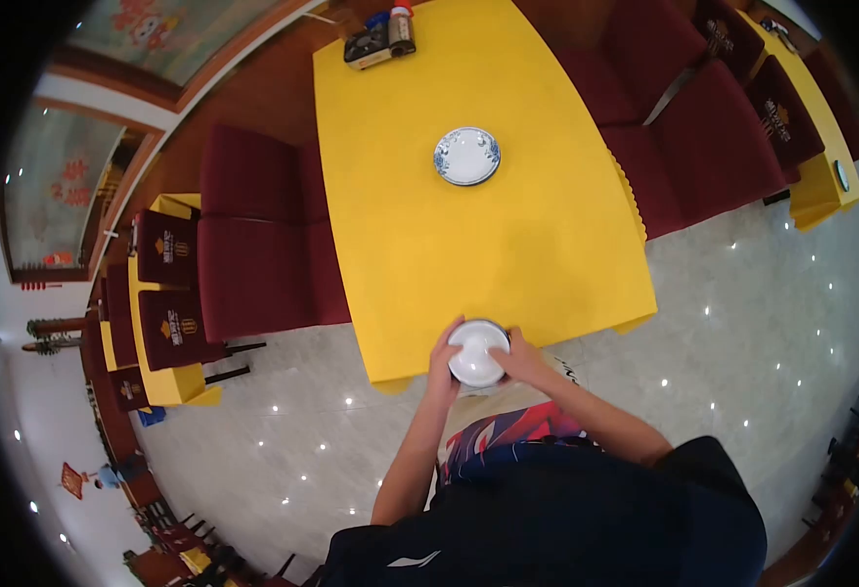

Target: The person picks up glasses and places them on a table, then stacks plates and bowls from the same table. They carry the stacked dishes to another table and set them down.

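A white bowl (477,353) with a dark rim is held between both hands at the near edge of the yellow-covered table (478,254). My left hand (445,354) grips its left side, thumb over the rim. On the right side my right hand (520,358) grips it the same way, thumb on the inside. The undersides of the fingers are hidden. Farther up the table lies a white plate (467,157) with a blue pattern on its rim, apart from both hands.
At the table's far left corner stands a dark condiment holder (367,46) beside a red-capped shaker (401,31). Dark red chairs (253,274) line the left side, and more chairs (713,147) the right. Other yellow-covered tables (830,176) stand beyond them.
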Demonstrator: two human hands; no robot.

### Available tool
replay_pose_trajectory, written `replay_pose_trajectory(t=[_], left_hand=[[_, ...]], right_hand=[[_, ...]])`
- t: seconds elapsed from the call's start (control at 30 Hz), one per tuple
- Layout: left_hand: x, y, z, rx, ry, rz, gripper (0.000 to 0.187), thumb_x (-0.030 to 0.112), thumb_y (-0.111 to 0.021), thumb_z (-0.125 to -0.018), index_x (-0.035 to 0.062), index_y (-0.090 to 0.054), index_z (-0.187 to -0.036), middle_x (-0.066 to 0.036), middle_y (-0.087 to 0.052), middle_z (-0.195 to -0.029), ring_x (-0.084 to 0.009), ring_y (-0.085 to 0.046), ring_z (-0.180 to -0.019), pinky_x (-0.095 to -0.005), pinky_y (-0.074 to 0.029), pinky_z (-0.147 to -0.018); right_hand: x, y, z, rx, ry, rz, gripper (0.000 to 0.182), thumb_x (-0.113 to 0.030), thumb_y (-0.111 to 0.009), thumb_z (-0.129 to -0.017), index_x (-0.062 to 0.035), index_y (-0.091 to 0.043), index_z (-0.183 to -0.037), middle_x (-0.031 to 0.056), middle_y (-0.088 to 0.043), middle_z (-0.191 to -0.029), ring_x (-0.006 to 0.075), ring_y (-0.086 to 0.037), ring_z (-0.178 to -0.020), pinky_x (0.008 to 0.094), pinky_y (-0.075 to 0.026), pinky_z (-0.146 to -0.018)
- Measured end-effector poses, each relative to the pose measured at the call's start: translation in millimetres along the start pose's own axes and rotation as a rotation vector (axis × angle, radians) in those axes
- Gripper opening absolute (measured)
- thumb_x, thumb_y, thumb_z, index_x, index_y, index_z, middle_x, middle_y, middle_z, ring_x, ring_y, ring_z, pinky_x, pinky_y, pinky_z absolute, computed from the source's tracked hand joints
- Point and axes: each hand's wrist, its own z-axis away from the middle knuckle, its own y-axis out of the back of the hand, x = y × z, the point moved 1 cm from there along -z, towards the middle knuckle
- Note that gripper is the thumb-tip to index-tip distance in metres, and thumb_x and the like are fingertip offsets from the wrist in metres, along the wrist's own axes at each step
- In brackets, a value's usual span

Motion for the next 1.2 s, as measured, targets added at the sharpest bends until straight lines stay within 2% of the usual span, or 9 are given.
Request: replay_pose_trajectory(t=[0.1, 0.27, 0.43, 0.53, 0.77, 0.87, 0.93, 1.07, 1.2], left_hand=[[32.1, 8.6, -84.6, 0.067, -0.071, 0.019, 0.063, 0.011, -0.051, -0.078, 0.0025, -0.041, -0.139, -0.017, -0.052, -0.129, -0.0272, -0.053, -0.118, -0.0361, -0.043, -0.101], [69.6, 57.2, -211.5, 0.149, -0.127, 0.010, 0.056, 0.013, -0.053, -0.080, 0.0007, -0.045, -0.134, -0.016, -0.054, -0.127, -0.0267, -0.055, -0.113, -0.0360, -0.044, -0.099], [114.0, 76.3, -270.7, 0.024, -0.075, -0.051, 0.047, 0.012, -0.053, -0.080, -0.0010, -0.055, -0.125, -0.016, -0.060, -0.119, -0.0261, -0.057, -0.111, -0.0349, -0.045, -0.097], [133.0, 83.9, -297.9, -0.079, -0.113, -0.079, 0.044, 0.009, -0.052, -0.081, -0.0009, -0.056, -0.124, -0.015, -0.060, -0.119, -0.0251, -0.057, -0.110, -0.0336, -0.045, -0.097], [155.6, 99.4, -371.5, -0.219, -0.045, -0.101, 0.039, 0.010, -0.056, -0.082, -0.0013, -0.060, -0.119, -0.013, -0.063, -0.114, -0.0225, -0.059, -0.107, -0.0311, -0.047, -0.092], [164.4, 96.2, -388.1, -0.238, -0.046, -0.105, 0.039, 0.012, -0.057, -0.082, -0.0014, -0.061, -0.118, -0.013, -0.064, -0.113, -0.0222, -0.060, -0.104, -0.0306, -0.047, -0.091], [176.4, 85.0, -417.6, -0.238, -0.057, -0.114, 0.040, 0.012, -0.058, -0.081, -0.0014, -0.061, -0.118, -0.013, -0.064, -0.113, -0.0220, -0.060, -0.103, -0.0305, -0.047, -0.090], [185.2, 84.9, -433.7, -0.252, -0.106, -0.130, 0.039, 0.013, -0.059, -0.081, -0.0015, -0.063, -0.117, -0.013, -0.065, -0.111, -0.0212, -0.061, -0.101, -0.0306, -0.047, -0.089], [186.3, 86.9, -426.9, -0.261, -0.118, -0.201, 0.044, 0.018, -0.058, -0.084, -0.0012, -0.057, -0.124, -0.012, -0.060, -0.120, -0.0212, -0.056, -0.111, -0.0316, -0.042, -0.096]], right_hand=[[-31.7, -3.7, -87.2, 0.012, 0.058, -0.002, 0.054, -0.029, -0.059, -0.089, 0.0060, -0.037, -0.125, 0.0263, -0.063, -0.101, 0.0304, -0.068, -0.060, 0.0376, -0.058, -0.051], [-82.8, -29.7, -203.2, 0.073, 0.028, -0.071, 0.052, -0.026, -0.058, -0.090, 0.0073, -0.037, -0.124, 0.0258, -0.062, -0.100, 0.0304, -0.068, -0.061, 0.0349, -0.057, -0.048], [-102.4, -57.9, -249.7, 0.292, 0.092, -0.228, 0.051, -0.023, -0.057, -0.090, 0.0075, -0.036, -0.125, 0.0267, -0.060, -0.106, 0.0324, -0.069, -0.081, 0.0353, -0.060, -0.051], [-95.8, -71.5, -281.7, 0.429, 0.090, -0.076, 0.050, -0.020, -0.057, -0.090, 0.0075, -0.035, -0.126, 0.0271, -0.058, -0.111, 0.0348, -0.067, -0.089, 0.0374, -0.062, -0.053], [-137.6, -93.2, -318.2, 0.643, 0.065, -0.367, 0.049, -0.019, -0.058, -0.088, 0.0062, -0.033, -0.122, 0.0300, -0.057, -0.107, 0.0387, -0.067, -0.085, 0.0409, -0.060, -0.047], [-154.3, -92.5, -331.8, 0.653, 0.062, -0.328, 0.049, -0.018, -0.060, -0.089, 0.0061, -0.035, -0.123, 0.0252, -0.053, -0.114, 0.0324, -0.066, -0.089, 0.0385, -0.062, -0.054], [-165.1, -86.9, -354.0, 0.689, 0.022, -0.565, 0.049, -0.017, -0.060, -0.088, 0.0053, -0.034, -0.123, 0.0226, -0.055, -0.108, 0.0270, -0.066, -0.079, 0.0347, -0.060, -0.053], [-174.2, -86.5, -380.1, 0.629, -0.017, -0.672, 0.052, -0.014, -0.060, -0.086, 0.0020, -0.030, -0.124, 0.0175, -0.055, -0.098, 0.0187, -0.059, -0.067, 0.0312, -0.053, -0.050], [-182.6, -90.5, -373.8, 0.732, -0.067, -0.693, 0.057, -0.018, -0.065, -0.085, 0.0001, -0.028, -0.125, 0.0177, -0.054, -0.099, 0.0195, -0.059, -0.065, 0.0311, -0.052, -0.051]])
